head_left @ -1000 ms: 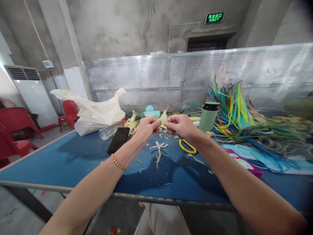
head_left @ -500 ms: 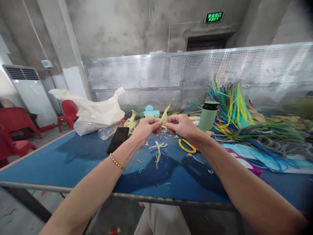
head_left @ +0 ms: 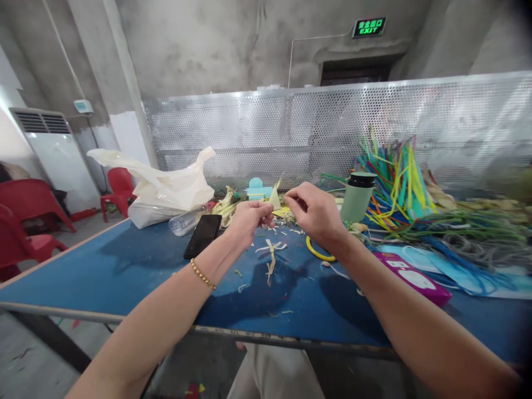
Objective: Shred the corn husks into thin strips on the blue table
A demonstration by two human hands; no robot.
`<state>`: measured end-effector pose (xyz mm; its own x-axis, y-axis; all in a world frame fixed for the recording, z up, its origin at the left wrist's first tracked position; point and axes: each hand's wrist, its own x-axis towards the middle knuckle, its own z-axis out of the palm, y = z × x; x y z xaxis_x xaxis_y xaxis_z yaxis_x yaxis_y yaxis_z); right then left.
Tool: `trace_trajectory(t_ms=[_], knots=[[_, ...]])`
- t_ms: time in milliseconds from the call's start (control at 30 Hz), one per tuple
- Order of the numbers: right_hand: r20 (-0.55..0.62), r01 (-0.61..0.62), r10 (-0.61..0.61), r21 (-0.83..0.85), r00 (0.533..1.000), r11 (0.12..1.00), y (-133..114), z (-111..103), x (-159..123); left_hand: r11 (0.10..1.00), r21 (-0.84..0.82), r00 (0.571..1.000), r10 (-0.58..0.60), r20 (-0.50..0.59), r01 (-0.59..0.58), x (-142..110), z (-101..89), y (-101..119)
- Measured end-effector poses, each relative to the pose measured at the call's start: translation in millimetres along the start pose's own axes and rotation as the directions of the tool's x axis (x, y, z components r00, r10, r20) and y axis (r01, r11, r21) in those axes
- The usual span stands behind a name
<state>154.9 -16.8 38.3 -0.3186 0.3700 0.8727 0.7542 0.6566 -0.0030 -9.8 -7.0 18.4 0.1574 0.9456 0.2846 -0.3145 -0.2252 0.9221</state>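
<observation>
Between its thumb and fingertips, my left hand (head_left: 250,217) pinches a pale yellow-green piece of corn husk (head_left: 275,198) that stands up to a point. My right hand (head_left: 313,209) is just right of the husk and apart from it. Its fingers are curled with thumb and forefinger together; whether anything small is in them is hidden. Below the hands, a small figure of knotted husk strips (head_left: 271,260) lies on the blue table (head_left: 153,277) among scraps. Under my right wrist shows the yellow handle of scissors (head_left: 316,250), partly covered.
On the left are a phone (head_left: 203,235), a clear plastic bottle (head_left: 183,223) and a white plastic bag (head_left: 170,191). A green canister (head_left: 357,198), a bundle of coloured strips (head_left: 399,183), a purple box (head_left: 413,277) and blue masks (head_left: 461,271) are to the right. A perforated metal screen (head_left: 249,133) stands behind.
My right hand has let go of the husk and drawn back to the right, its fingers curling. My left hand still pinches the husk. The view has shifted slightly.
</observation>
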Motion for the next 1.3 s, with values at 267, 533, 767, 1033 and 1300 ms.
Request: trace_trajectory(t_ms=[267,533,767,1033,1300], knots=[[0.131,0.356,-0.332,-0.287,0.934,0.889,-7.7,3.0,-3.3,0.993,-0.119,0.998,-0.017,0.054,0.023,2.5,-1.5,-1.2],[0.153,0.34,-0.308,-0.277,0.939,0.899,-6.3,3.6,-3.4,0.973,-0.176,0.988,-0.145,0.052,0.152,2.2,-0.5,5.2],[0.175,0.389,-0.35,-0.314,0.92,0.866,-6.8,1.8,-4.4,0.999,-0.014,0.999,-0.039,-0.007,0.039,2.6,-4.2,7.1],[0.18,0.362,-0.32,-0.304,0.93,0.881,-6.2,2.4,-4.8,0.999,-0.023,0.999,-0.023,0.029,0.023,2.3,-5.0,7.9],[0.153,0.19,-0.178,-0.065,0.972,0.98,-3.2,5.6,-5.2,0.998,-0.006,0.998,0.055,0.044,-0.055,5.1,-6.3,5.0]])
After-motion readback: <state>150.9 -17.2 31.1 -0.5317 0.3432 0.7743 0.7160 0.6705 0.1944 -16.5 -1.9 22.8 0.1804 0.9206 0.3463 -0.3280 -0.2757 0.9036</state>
